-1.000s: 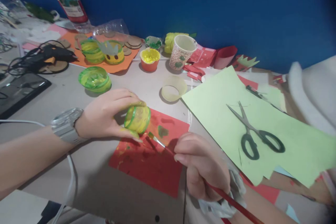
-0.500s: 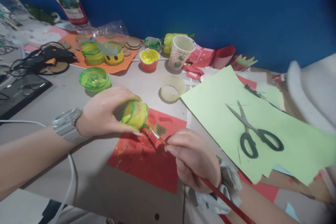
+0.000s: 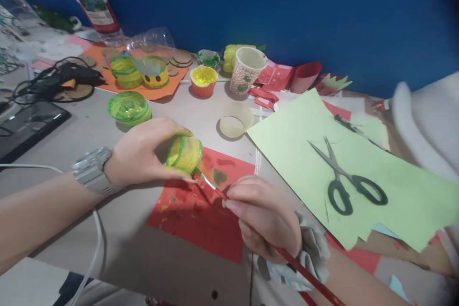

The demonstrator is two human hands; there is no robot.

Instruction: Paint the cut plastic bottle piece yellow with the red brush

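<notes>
On my feed the left hand point(image 3: 138, 153) curves round the painted cup point(image 3: 185, 154) from nine o'clock, thumb below and fingers above, grasping it lightly. The cup sits tilted over the eleven o'clock part of the red paper point(image 3: 211, 234); whether it touches the sheet I can't tell. I judge it light, thin-walled and easily dented, and likely slick if the paint is wet, so I'd take it by the edges with little squeeze. The right hand point(image 3: 265, 215), at four o'clock of the cup, grasps the slim brush point(image 3: 219, 193), its tip seeming to meet the cup's lower rim. I take the handle to be stiff and light, best held close behind the metal collar.

Counting left to right, by the clock from the cup: one bottle point(image 3: 95, 2) and two painted pots point(image 3: 125, 71) at eleven; one painted bowl point(image 3: 129, 107) at ten; the one cup in hand; one yellow paint pot point(image 3: 203, 83) and one green paint pot point(image 3: 208, 59) just past twelve; one pale ring point(image 3: 244, 117) at two; one paper cup point(image 3: 244, 74) at one; one brush; one pair of scissors point(image 3: 339, 169) at three.
</notes>
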